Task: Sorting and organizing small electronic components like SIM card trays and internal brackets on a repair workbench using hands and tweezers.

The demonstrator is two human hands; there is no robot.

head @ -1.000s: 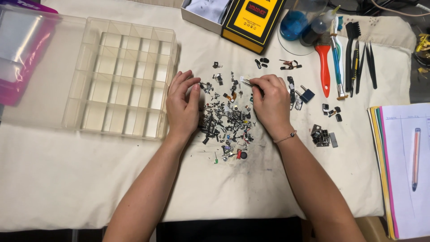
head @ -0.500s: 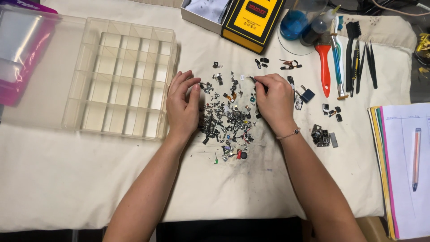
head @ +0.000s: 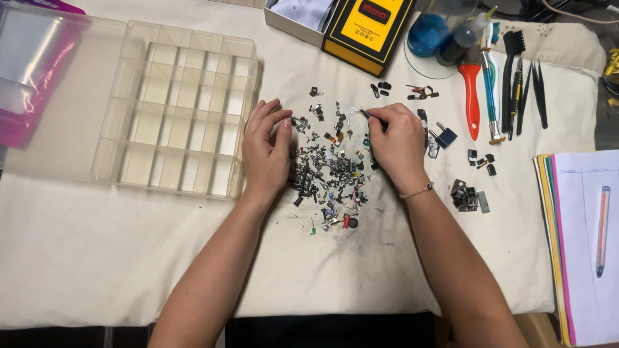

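The right hand (head: 398, 143) pinches thin dark tweezers (head: 369, 116) gripping a tiny pale part (head: 353, 110) at twelve o'clock of the heap of small dark metal parts (head: 329, 171). The left hand (head: 265, 149), grip loosely curled and holding nothing, rests at nine o'clock. The clear plastic divided box (head: 177, 109) looks empty, so sorting has barely begun.

Even, bright light is falling from overhead on the cloth (head: 97, 258), with the hands (head: 264, 151) casting only soft, short shadows beside them. The clear box (head: 174, 109) left of the hands is catching faint glare. Focus is staying sharp; edges are bowing slightly.
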